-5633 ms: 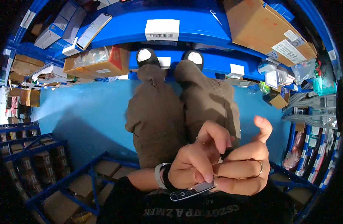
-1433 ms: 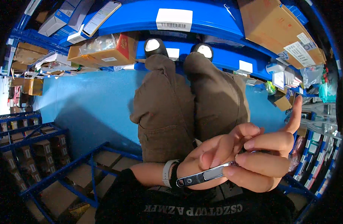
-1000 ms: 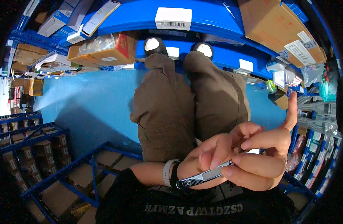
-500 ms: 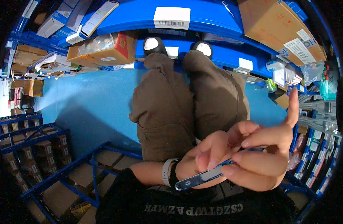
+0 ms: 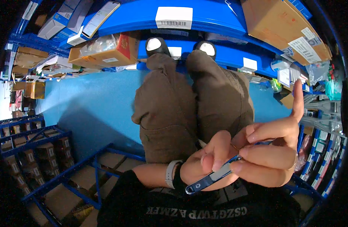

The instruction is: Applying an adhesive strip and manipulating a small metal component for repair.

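Observation:
Both my hands come together low in the view, right of the middle. Across them lies a slim blue tool (image 5: 220, 173) with a pale flat strip and a hole near its rounded lower end; its exact kind I cannot make out. My right hand (image 5: 274, 155) pinches the upper part of it, with one finger stretched up and away. My left hand (image 5: 206, 155) has curled fingers, their tips against the tool's side. The tool's upper end goes behind my right fingers, where a bit of blue shows. On my left wrist sits a pale watch (image 5: 170, 174).
A blue shelf (image 5: 215, 19) runs across the far side. It bears a phone (image 5: 101, 19), a large carton (image 5: 284, 30) and a box with plastic bags (image 5: 109, 55). My brown-trousered legs (image 5: 168, 102) reach toward it. Racks (image 5: 45, 151) of cartons stand at the lower left.
The tool has shifted slightly right and tilted more steeply. My right hand has moved up a little, and a left finger now stands out more.

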Motion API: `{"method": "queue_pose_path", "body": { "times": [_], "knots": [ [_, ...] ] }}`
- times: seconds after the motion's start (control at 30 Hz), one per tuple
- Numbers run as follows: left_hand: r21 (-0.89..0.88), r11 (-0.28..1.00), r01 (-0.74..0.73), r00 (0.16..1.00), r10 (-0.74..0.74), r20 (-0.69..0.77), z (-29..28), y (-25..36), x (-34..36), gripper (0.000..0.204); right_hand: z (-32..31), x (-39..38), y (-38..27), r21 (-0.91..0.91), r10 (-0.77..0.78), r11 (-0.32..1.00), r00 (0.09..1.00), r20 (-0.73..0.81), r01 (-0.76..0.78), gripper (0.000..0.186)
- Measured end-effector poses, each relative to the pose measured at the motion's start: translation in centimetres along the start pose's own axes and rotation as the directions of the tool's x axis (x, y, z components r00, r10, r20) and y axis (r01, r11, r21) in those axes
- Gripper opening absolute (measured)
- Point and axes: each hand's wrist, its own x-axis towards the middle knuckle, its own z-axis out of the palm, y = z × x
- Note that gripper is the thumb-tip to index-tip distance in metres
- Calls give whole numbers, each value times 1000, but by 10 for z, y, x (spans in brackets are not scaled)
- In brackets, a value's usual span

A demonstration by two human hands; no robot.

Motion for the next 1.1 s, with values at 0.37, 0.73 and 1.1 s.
{"method": "queue_pose_path", "body": {
  "times": [0.37, 0.73, 1.1],
  "knots": [
    [2, 1000, 10, 1000, -10, -14, 0, -1, -1, 24, -6, 0, 3, 57, 2, 998, 1000, 20, -3, 19],
    [-9, 1000, -19, 1000, 19, -17, -2, -4, -1, 24, -3, -3, 3, 28, 17, 999, 1000, 27, -18, 20],
    [1, 1000, -16, 998, 16, -58, 0, -6, 0, 24, -4, -2, 6, 55, 29, 998, 1000, -3, -29, 21]
  ]
}}
